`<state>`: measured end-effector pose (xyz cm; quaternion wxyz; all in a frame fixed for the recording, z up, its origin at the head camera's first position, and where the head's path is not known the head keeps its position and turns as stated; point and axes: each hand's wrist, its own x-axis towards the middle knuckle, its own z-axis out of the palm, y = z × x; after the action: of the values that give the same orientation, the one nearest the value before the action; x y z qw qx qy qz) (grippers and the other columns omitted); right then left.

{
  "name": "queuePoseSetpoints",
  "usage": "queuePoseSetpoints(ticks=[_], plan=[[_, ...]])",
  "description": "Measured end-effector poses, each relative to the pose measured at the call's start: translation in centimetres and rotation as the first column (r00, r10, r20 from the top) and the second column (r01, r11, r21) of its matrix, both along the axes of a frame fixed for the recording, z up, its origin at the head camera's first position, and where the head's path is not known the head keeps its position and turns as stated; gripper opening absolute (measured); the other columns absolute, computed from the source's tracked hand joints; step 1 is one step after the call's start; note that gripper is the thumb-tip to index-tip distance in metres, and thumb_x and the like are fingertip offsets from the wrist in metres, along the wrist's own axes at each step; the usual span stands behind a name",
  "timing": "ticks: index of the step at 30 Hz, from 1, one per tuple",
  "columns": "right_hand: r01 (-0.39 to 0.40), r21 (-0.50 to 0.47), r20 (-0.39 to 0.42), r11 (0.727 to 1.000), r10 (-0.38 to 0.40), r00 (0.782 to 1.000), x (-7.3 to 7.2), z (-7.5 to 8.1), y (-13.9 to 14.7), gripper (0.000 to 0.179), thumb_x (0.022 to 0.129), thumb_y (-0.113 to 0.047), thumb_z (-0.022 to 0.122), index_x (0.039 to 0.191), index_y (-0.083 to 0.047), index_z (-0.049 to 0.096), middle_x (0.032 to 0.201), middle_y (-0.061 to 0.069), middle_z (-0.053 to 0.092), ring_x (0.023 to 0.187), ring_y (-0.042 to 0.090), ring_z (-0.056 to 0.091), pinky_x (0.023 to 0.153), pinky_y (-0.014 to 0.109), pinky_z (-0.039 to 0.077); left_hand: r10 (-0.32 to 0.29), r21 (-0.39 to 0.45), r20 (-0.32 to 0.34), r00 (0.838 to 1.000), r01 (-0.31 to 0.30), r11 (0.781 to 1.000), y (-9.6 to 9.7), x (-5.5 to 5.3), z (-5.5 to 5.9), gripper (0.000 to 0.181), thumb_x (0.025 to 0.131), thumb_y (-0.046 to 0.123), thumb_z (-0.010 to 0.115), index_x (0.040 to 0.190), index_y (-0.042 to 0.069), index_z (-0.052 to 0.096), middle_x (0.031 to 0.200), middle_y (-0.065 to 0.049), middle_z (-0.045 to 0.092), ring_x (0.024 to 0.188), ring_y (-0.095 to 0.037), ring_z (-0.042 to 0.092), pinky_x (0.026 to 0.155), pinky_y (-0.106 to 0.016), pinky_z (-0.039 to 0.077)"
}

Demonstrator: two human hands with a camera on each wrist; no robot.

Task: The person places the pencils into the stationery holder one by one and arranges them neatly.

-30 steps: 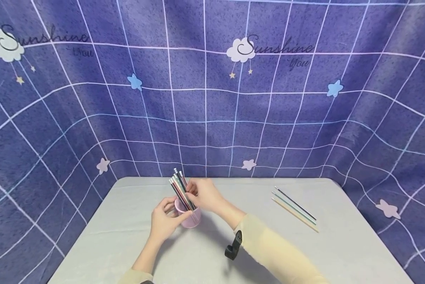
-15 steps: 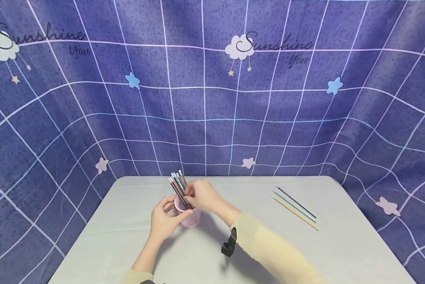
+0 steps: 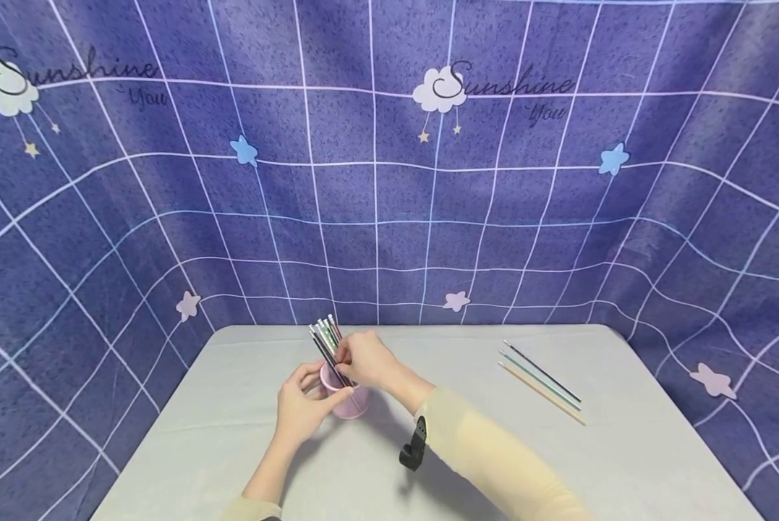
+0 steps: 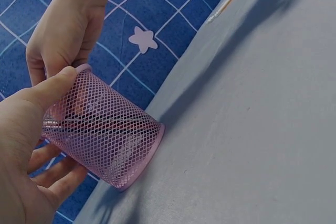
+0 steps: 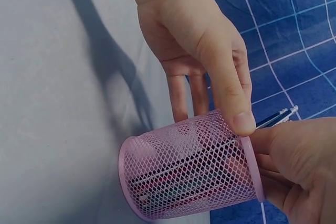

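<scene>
A pink mesh pencil cup (image 3: 350,405) stands on the table, holding several pencils (image 3: 327,339) that lean toward the back left with white-capped ends up. My left hand (image 3: 300,409) grips the cup's side, its thumb (image 4: 55,87) near the rim and fingers curving beneath in the left wrist view. My right hand (image 3: 369,358) is over the cup's opening, thumb and fingers pinching among the pencils. How many it holds is hidden. In the right wrist view, dark pencils show through the mesh beside the right hand (image 5: 304,166).
Three loose pencils lie apart on the right of the table: a dark one (image 3: 545,373), a green one (image 3: 542,382) and a tan one (image 3: 539,392). A blue-purple grid-patterned cloth (image 3: 389,202) hangs behind and around the light grey table (image 3: 187,434).
The pencils in the cup have shifted, with green ones now showing at the top. My right hand and forearm have moved slightly left. My left hand stays on the cup.
</scene>
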<state>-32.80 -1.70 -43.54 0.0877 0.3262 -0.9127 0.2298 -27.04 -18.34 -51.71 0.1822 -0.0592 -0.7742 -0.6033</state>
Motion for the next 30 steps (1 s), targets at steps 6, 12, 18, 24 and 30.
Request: queuePoseSetpoints(ticks=[6,12,18,24,30], plan=[[0.003,-0.004,0.029,1.000,-0.003,1.000,0.1,0.1,-0.2,0.009,0.089,-0.014,0.086,0.091,-0.011,0.078,0.085,0.001,0.082,0.073,0.007,0.075,0.068,0.008,0.060,0.004,-0.005,0.014,1.000,-0.004,1.000,-0.1,0.1,0.0,0.067,0.073,0.013,0.100,0.128,-0.003,0.065,0.129,-0.025,0.074,0.121,-0.042,0.073,0.093,-0.031,0.069],[-0.026,-0.047,0.044,0.999,0.028,0.999,0.1,0.4,0.1,0.007,0.090,-0.011,0.084,0.092,-0.008,0.078,0.087,0.004,0.082,0.074,0.007,0.075,0.066,0.006,0.058,0.011,-0.002,0.017,1.000,-0.011,1.000,-0.3,0.4,0.1,0.066,0.072,0.012,0.100,0.126,-0.003,0.066,0.128,-0.025,0.075,0.120,-0.042,0.074,0.093,-0.033,0.069],[-0.049,-0.104,-0.017,0.993,0.047,0.999,-0.6,2.0,1.8,0.004,0.089,-0.006,0.080,0.088,-0.008,0.077,0.085,0.004,0.082,0.075,0.012,0.078,0.067,0.011,0.062,0.006,0.007,0.013,1.000,-0.006,1.000,0.1,0.5,0.3,0.063,0.074,0.011,0.099,0.126,-0.005,0.065,0.127,-0.027,0.074,0.119,-0.045,0.073,0.094,-0.037,0.069],[-0.038,-0.115,-0.095,0.993,0.027,0.995,-0.7,4.9,4.4,0.007,0.089,-0.004,0.078,0.095,-0.004,0.077,0.085,0.006,0.081,0.076,0.016,0.077,0.068,0.018,0.064,-0.002,0.028,0.012,1.000,0.001,1.000,0.3,0.5,0.3,0.064,0.073,0.009,0.099,0.125,-0.006,0.066,0.127,-0.028,0.074,0.119,-0.046,0.073,0.094,-0.039,0.069],[-0.026,-0.075,-0.217,0.997,0.010,0.976,0.0,7.8,7.8,0.013,0.090,-0.004,0.078,0.103,-0.001,0.074,0.091,0.010,0.080,0.081,0.021,0.078,0.076,0.030,0.069,0.010,0.015,0.016,1.000,-0.011,1.000,0.3,0.3,0.5,0.065,0.071,0.010,0.100,0.125,-0.004,0.067,0.125,-0.027,0.075,0.118,-0.044,0.074,0.095,-0.040,0.069]])
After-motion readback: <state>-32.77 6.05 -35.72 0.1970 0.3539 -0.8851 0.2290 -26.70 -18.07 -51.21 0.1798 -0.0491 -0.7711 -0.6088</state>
